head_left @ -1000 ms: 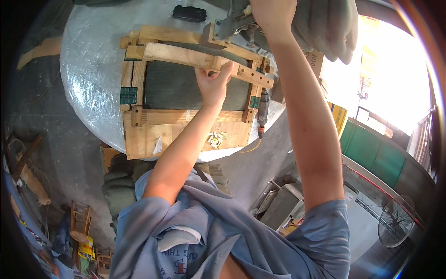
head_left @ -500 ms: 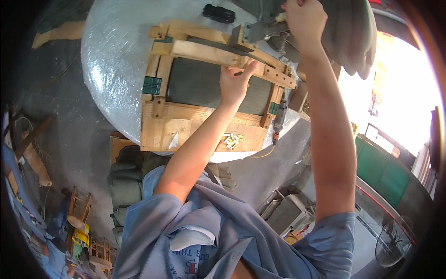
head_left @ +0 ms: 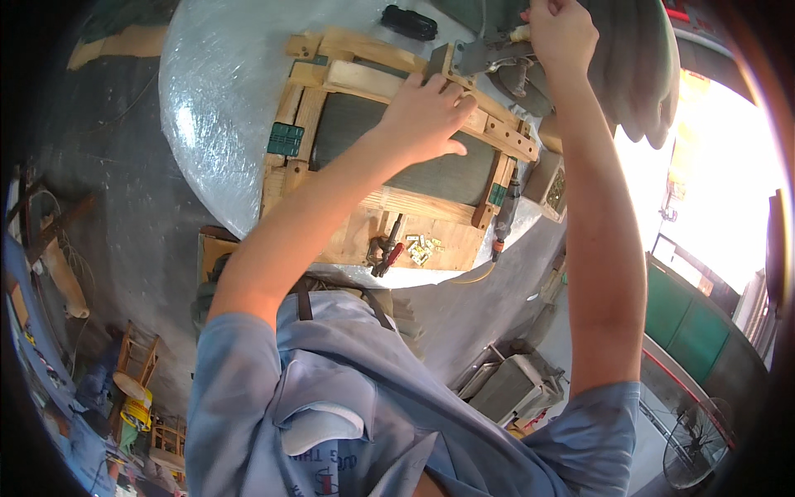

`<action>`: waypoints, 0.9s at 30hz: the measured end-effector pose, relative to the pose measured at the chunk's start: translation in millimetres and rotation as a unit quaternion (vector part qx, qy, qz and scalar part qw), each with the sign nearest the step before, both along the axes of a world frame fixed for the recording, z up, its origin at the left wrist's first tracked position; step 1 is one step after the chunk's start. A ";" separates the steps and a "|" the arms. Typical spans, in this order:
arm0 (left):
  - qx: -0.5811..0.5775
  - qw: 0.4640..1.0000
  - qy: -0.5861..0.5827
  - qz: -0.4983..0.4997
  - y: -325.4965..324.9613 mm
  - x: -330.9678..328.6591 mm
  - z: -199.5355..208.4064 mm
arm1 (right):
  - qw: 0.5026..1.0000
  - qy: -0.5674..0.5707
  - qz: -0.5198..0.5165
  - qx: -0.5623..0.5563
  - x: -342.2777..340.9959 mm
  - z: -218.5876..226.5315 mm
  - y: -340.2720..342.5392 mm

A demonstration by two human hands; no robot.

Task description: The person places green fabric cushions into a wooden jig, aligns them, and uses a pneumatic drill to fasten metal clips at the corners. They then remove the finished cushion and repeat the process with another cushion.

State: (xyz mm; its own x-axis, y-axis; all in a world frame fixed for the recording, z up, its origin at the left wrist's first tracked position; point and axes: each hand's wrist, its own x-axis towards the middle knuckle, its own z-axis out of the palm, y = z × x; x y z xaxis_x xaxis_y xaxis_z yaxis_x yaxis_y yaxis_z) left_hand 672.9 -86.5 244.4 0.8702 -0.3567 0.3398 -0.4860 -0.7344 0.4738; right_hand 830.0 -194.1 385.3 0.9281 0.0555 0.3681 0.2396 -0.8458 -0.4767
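Note:
My left hand (head_left: 435,116) is open, fingers spread, over the pale upper rail of a wooden frame (head_left: 377,81). The frame surrounds a dark grey-green panel (head_left: 389,157) and lies on a wooden board. Closed at the frame's far right, my right hand (head_left: 566,37) is on the light-tipped handle of a metal toggle clamp (head_left: 484,56). The clamp is fixed to a wooden block (head_left: 445,62); the fingers partly hide the handle. Green hinge-like pieces (head_left: 286,139) sit at the frame's sides. Small yellowish pieces (head_left: 424,248) lie near a black-and-red hand tool (head_left: 386,251).
A round table (head_left: 207,108) wrapped in clear film carries the board. A black object (head_left: 409,22) rests at its far side. On the right are a dark power driver (head_left: 507,207) and a wooden box (head_left: 546,182). Dark green cushions (head_left: 633,74) hang at the far right.
My left hand has let go of the rail and risen over it, fingers spreading. The black-and-red tool, hidden before, now shows. My right hand stays at the clamp; the whole view has shifted slightly.

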 end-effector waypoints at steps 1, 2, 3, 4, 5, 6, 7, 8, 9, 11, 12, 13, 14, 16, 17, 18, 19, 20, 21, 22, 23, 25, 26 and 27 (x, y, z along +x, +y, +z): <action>0.061 0.997 0.040 -0.035 -1.2 7.7 -2.4 | 1.000 0.003 -0.007 -0.005 -0.5 0.7 -0.5; 0.112 0.989 0.066 -0.065 -0.4 16.1 -5.2 | 1.000 0.006 -0.013 -0.010 -1.4 1.8 -0.8; 0.109 0.990 0.074 -0.060 2.0 19.5 -8.7 | 1.000 0.008 -0.018 -0.015 -1.5 2.5 0.0; 0.105 0.989 0.082 -0.060 2.4 21.1 -8.6 | 0.999 0.004 -0.013 -0.033 -1.7 2.3 -2.8; 0.101 0.989 0.090 -0.060 3.2 23.0 -8.6 | 0.999 0.000 -0.007 -0.050 -1.5 3.0 -4.6; 0.108 0.989 0.085 -0.061 5.8 26.4 -9.0 | 0.998 -0.004 -0.002 -0.068 -1.3 3.9 -6.0; 0.113 0.988 0.081 -0.063 9.9 28.1 -7.4 | 0.997 -0.002 0.000 -0.076 -1.2 4.5 -7.5; 0.119 0.988 0.077 -0.066 13.0 28.8 -7.0 | 0.996 0.000 0.001 -0.084 0.9 4.5 -8.6; 0.118 0.988 0.081 -0.065 14.1 28.8 -8.2 | 0.996 0.002 0.003 -0.092 2.3 2.7 -10.7; 0.109 0.989 0.081 -0.062 11.1 32.1 -10.7 | 0.998 -0.008 -0.003 -0.067 3.0 0.8 -11.0; 0.097 0.991 0.075 -0.058 12.8 29.9 -13.6 | 0.998 -0.012 -0.005 -0.055 3.2 -2.0 -9.1; 0.086 0.993 0.064 -0.052 12.8 30.0 -17.6 | 0.999 -0.006 -0.002 -0.046 5.2 -2.2 -9.0; 0.074 0.995 0.054 -0.046 13.8 29.2 -21.7 | 0.999 0.000 0.002 -0.038 7.0 -4.2 -8.4; 0.086 0.994 0.059 -0.040 12.7 28.7 -24.7 | 0.998 -0.019 0.008 -0.052 8.9 -7.1 -10.7; 0.083 0.994 0.057 -0.036 10.2 29.3 -23.5 | 0.996 -0.043 0.011 -0.075 9.1 -9.2 -12.0; 0.080 0.995 0.054 -0.033 7.2 30.0 -22.1 | 0.993 -0.067 0.014 -0.098 9.7 -8.5 -15.2; 0.082 0.995 0.055 -0.028 8.7 28.4 -20.9 | 0.994 -0.055 0.008 -0.092 8.9 -7.9 -14.8; 0.080 0.995 0.058 -0.030 8.6 27.5 -19.1 | 0.995 -0.043 0.001 -0.087 8.5 -6.4 -14.4; 0.078 0.995 0.061 -0.033 7.5 27.1 -16.9 | 0.996 -0.031 -0.005 -0.081 8.0 -5.3 -14.1; 0.076 0.995 0.061 -0.034 7.4 28.8 -15.1 | 0.995 -0.039 -0.002 -0.090 9.7 -5.9 -15.7; 0.078 0.994 0.062 -0.034 8.2 29.8 -14.7 | 0.994 -0.047 0.001 -0.100 11.0 -8.2 -18.2; 0.083 0.994 0.063 -0.031 8.5 30.3 -15.9 | 0.995 -0.038 0.011 -0.093 12.9 -8.0 -17.8; 0.079 0.995 0.060 -0.027 8.8 30.2 -17.4 | 0.997 -0.022 0.019 -0.077 12.2 -6.7 -15.5; 0.076 0.995 0.057 -0.022 9.5 30.3 -19.0 | 0.998 -0.005 0.028 -0.060 13.3 -5.5 -12.9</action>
